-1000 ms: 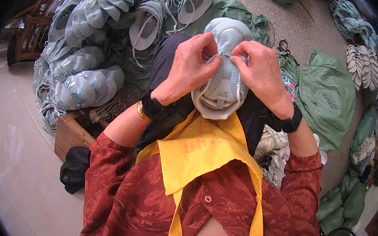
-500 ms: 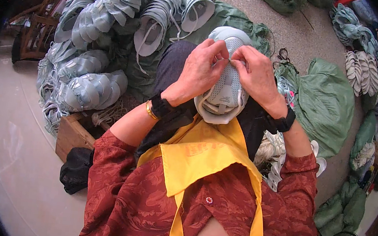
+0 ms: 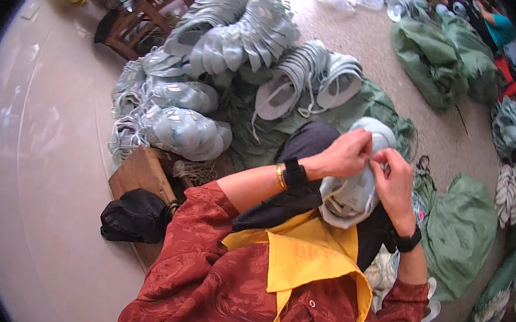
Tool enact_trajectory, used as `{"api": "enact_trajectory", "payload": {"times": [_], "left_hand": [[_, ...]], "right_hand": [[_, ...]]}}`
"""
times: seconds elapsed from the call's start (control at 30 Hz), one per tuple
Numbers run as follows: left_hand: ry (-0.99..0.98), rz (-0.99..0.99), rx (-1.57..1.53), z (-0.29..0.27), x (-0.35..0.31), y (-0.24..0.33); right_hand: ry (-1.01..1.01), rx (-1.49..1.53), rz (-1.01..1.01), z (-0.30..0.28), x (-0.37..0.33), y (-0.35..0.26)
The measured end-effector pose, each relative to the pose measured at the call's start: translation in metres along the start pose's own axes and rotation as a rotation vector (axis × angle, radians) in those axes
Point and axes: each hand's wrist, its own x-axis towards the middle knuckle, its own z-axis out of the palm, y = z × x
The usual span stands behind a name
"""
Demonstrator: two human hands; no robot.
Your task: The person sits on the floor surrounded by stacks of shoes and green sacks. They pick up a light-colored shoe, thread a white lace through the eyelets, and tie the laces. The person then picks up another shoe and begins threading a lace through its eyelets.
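Note:
A pale grey-blue shoe upper (image 3: 348, 201) lies across my lap with its opening toward me and its rounded toe pointing away. A white lace runs along its left side. Over its front part, my left hand (image 3: 347, 154) is closed in a pinch, thumb against fingers. Close beside it, my right hand (image 3: 394, 181) pinches as well, its fingertips almost meeting those of the left. Whatever is between the fingertips is too small to make out. Both hands hide the middle of the upper.
Stacked grey-blue shoe uppers (image 3: 245, 32) rise at the far left, with laced uppers (image 3: 297, 81) beside them. A wooden box (image 3: 138, 177) and black bag (image 3: 134, 216) stand left. Green sacks (image 3: 460, 227) lie right; a wooden chair (image 3: 147, 23) is behind.
The view has swung, so my hands, the upper and the surroundings appear lower and farther right. Both hands remain pinched over the upper, fingertips close together.

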Motion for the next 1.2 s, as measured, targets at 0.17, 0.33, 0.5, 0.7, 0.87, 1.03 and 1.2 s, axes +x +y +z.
{"api": "enact_trajectory", "payload": {"times": [0.17, 0.33, 0.5, 0.7, 0.87, 1.03, 1.2], "left_hand": [[0.015, 0.057, -0.028, 0.0, 0.001, 0.0], [0.01, 0.067, -0.072, -0.001, -0.001, -0.001], [-0.002, 0.092, -0.112, -0.003, -0.002, -0.002], [0.019, 0.121, -0.107, 0.003, -0.003, -0.006], [-0.001, 0.065, -0.095, 0.0, 0.0, -0.005], [0.0, 0.005, -0.051, -0.018, 0.008, -0.002], [0.034, 0.036, -0.007, -0.053, 0.004, 0.011]], "right_hand": [[0.054, -0.013, -0.075, 0.002, -0.001, 0.002], [0.057, 0.042, -0.055, 0.0, -0.002, -0.005], [0.087, 0.069, -0.053, 0.001, -0.004, -0.003], [0.101, 0.095, -0.047, 0.004, -0.004, 0.002], [0.099, 0.087, -0.039, 0.004, -0.005, -0.002], [0.092, 0.037, -0.052, 0.001, -0.003, -0.015], [0.061, 0.042, -0.139, 0.008, 0.008, -0.016]]}}
